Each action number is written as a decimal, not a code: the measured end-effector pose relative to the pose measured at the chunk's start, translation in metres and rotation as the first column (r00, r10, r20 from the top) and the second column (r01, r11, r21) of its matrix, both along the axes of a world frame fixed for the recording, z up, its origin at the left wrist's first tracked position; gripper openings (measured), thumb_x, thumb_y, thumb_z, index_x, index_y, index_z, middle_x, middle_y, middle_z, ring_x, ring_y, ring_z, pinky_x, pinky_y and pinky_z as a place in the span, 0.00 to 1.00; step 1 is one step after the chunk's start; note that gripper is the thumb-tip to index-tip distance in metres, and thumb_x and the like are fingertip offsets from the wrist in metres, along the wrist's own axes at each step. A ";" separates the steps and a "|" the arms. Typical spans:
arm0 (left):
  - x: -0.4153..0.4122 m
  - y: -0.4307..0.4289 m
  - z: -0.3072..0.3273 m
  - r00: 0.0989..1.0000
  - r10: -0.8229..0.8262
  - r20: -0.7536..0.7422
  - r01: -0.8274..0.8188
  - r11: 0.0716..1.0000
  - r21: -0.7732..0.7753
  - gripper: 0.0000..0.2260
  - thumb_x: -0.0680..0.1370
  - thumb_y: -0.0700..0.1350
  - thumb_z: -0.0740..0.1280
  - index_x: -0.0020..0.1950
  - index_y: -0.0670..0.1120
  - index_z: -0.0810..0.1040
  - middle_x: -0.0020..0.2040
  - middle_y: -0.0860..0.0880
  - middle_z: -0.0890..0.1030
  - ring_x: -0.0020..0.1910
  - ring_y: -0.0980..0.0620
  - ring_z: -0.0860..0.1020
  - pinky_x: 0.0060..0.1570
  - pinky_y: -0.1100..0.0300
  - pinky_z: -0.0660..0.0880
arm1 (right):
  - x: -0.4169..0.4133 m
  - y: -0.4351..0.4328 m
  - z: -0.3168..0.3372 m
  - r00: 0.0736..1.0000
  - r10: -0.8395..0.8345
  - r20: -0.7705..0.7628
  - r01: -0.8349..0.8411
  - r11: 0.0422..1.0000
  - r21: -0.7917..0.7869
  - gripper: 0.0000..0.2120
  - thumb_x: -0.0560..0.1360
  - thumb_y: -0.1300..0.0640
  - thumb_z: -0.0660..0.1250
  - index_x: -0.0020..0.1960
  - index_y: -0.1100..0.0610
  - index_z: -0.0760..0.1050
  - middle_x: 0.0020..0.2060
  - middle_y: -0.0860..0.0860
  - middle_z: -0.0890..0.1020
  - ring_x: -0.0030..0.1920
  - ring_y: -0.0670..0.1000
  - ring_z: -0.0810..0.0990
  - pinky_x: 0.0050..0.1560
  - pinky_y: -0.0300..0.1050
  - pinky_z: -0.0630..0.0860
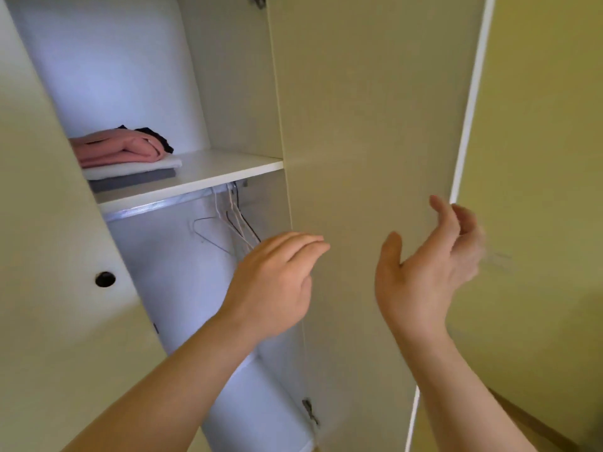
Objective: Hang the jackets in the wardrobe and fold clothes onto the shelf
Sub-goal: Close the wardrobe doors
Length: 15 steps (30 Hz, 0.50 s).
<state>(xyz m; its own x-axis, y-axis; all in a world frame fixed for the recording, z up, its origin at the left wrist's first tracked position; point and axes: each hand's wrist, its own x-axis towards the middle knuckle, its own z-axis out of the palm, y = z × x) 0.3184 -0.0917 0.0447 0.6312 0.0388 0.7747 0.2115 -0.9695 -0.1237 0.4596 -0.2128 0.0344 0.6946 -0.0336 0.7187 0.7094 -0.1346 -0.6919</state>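
Note:
The white wardrobe stands open before me. On its shelf point(228, 168) lies a stack of folded clothes: a pink garment point(117, 148) with something black behind it, over a white piece point(137, 168) and a grey one point(137, 183). Under the shelf runs a metal rail point(156, 207) with several bare wire hangers point(235, 223) at its right end. My left hand point(274, 285) reaches toward the hangers, fingers relaxed, holding nothing. My right hand point(427, 265) is raised, palm toward the inside of the open right door point(375, 125), near its edge, fingers loosely spread and blurred.
The left door point(49, 256) with a round dark hole point(105, 279) stands open at the left. A yellow-green wall point(548, 158) lies beyond the right door. A door hinge point(309, 411) shows low on the wardrobe's side panel.

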 end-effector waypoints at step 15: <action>0.039 -0.031 -0.010 0.975 -0.153 0.163 0.175 0.976 -0.129 0.22 0.81 0.39 0.63 0.76 0.41 0.69 0.77 0.45 0.68 0.76 0.53 0.68 0.71 0.58 0.69 | 0.031 -0.044 -0.012 0.830 0.524 -0.192 -0.492 0.850 0.190 0.10 0.79 0.59 0.69 0.46 0.47 0.85 0.38 0.42 0.86 0.41 0.43 0.85 0.45 0.39 0.80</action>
